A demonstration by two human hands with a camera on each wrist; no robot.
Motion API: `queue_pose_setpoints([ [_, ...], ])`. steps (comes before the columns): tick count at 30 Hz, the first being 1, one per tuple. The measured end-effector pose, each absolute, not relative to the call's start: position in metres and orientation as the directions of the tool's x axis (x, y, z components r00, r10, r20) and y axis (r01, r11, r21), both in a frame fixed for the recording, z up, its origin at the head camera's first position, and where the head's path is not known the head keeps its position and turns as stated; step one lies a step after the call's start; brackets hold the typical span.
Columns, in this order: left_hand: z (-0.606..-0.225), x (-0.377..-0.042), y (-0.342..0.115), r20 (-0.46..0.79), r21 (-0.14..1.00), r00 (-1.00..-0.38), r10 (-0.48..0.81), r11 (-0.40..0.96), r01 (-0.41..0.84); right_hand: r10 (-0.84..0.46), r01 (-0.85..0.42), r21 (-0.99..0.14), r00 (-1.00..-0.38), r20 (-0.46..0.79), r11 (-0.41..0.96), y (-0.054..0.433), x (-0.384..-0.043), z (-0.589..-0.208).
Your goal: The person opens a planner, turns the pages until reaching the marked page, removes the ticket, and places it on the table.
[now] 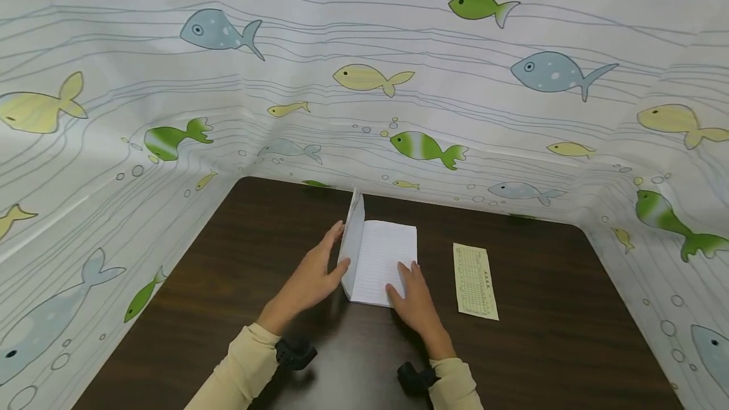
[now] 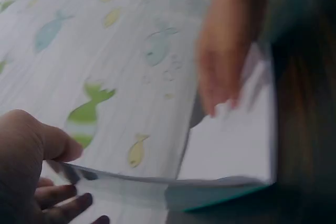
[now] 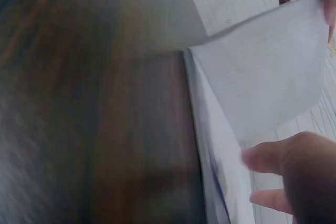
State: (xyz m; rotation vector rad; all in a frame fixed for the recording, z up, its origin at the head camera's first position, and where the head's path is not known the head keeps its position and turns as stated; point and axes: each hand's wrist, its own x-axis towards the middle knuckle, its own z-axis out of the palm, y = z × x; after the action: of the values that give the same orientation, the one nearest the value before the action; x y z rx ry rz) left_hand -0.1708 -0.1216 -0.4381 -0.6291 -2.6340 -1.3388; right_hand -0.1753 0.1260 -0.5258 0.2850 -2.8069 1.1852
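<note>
A notebook with lined white pages (image 1: 384,261) lies opened on the dark table. Its cover (image 1: 353,236) stands almost upright at the left side. My left hand (image 1: 310,277) pinches the cover's edge, with the thumb on the page side and the fingers behind it. The left wrist view shows the same hand (image 2: 26,166) at the raised edge, where a teal strip shows along the bottom. Over the lower right part of the page, my right hand (image 1: 414,299) rests with its fingers extended. In the right wrist view its fingertips (image 3: 262,157) are at the paper.
A pale yellow printed slip (image 1: 476,281) lies on the table to the right of the notebook. The dark wood table (image 1: 547,309) is bordered by a white fish-patterned sheet (image 1: 319,68) at the back and both sides. Each wrist wears a black camera.
</note>
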Motion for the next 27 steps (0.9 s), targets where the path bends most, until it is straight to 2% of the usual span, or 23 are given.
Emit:
queue_pose_setpoints([
  [8, -0.471, -0.172, -0.092, 0.26, 0.649, -0.85, 0.458, 0.569, 0.505, -0.024, -0.022, -0.854, -1.0, 0.012, 0.52, 0.135, -0.179, -0.515],
  [13, -0.501, -0.166, -0.08, 0.107, 0.57, -0.862, 0.495, 0.68, 0.462, 0.054, 0.04, -0.918, -0.998, -0.02, 0.394, 0.139, -0.179, -0.513],
  [15, -0.51, -0.162, -0.079, 0.047, 0.507, -0.861, 0.506, 0.731, 0.457, 0.082, 0.036, -0.916, -0.997, -0.003, 0.399, 0.139, -0.177, -0.513],
  [17, -0.514, -0.16, -0.079, 0.016, 0.427, -0.857, 0.515, 0.771, 0.471, 0.069, -0.001, -0.884, -0.997, 0.038, 0.467, 0.139, -0.175, -0.514],
  [20, -0.512, -0.158, -0.078, 0.01, 0.351, -0.853, 0.521, 0.797, 0.491, -0.021, -0.112, -0.767, -0.992, 0.128, 0.632, 0.136, -0.171, -0.515],
  [24, -0.508, -0.159, -0.079, 0.007, 0.323, -0.852, 0.524, 0.805, 0.498, -0.178, -0.279, -0.602, -0.958, 0.224, 0.748, 0.13, -0.167, -0.515],
  [27, -0.507, -0.16, -0.08, 0.002, 0.32, -0.85, 0.526, 0.805, 0.499, -0.236, -0.314, -0.543, -0.949, 0.21, 0.779, 0.127, -0.163, -0.515],
])
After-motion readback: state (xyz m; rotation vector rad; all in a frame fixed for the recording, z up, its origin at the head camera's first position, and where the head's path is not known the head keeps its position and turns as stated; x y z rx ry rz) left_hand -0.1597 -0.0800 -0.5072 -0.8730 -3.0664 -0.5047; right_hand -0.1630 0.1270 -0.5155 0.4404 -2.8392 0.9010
